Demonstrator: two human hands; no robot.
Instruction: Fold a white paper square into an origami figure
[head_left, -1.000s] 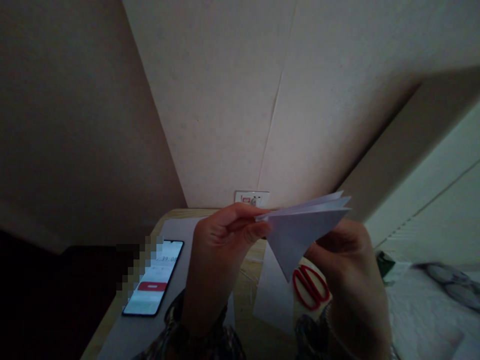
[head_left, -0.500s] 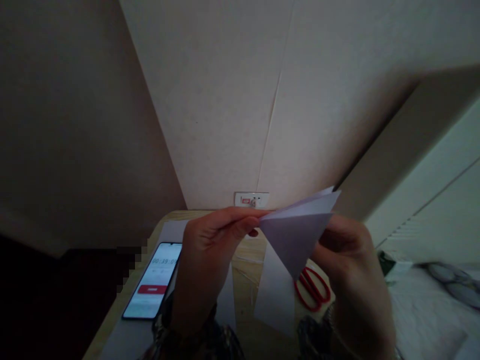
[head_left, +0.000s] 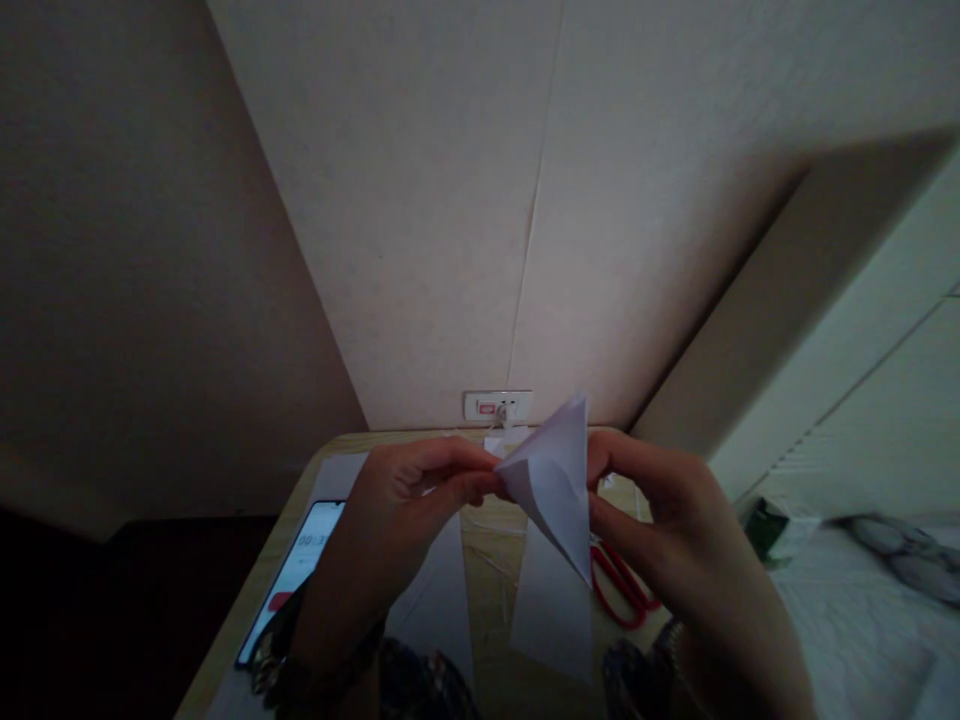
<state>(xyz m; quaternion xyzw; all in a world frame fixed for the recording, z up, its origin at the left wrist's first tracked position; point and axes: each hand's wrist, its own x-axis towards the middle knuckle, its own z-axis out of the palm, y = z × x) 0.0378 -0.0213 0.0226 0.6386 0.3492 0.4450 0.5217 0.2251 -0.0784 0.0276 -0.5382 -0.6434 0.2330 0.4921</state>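
**Crowded table, wall behind**

The wall [head_left: 525, 250] closes the far edge of the table [head_left: 491, 570]. A phone [head_left: 289, 575] lies left, red scissors [head_left: 619, 590] right. 2 sheets [head_left: 547, 620] lie between, a bare wood strip parting them. The left hand [head_left: 405, 500], right hand [head_left: 660, 520] and folded paper [head_left: 555, 480] fill the air above the middle.

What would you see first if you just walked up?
The folded white paper, pinched in the middle between the left hand and the right hand. Below it, red scissors lie on the table, and a lit phone glows at the left.
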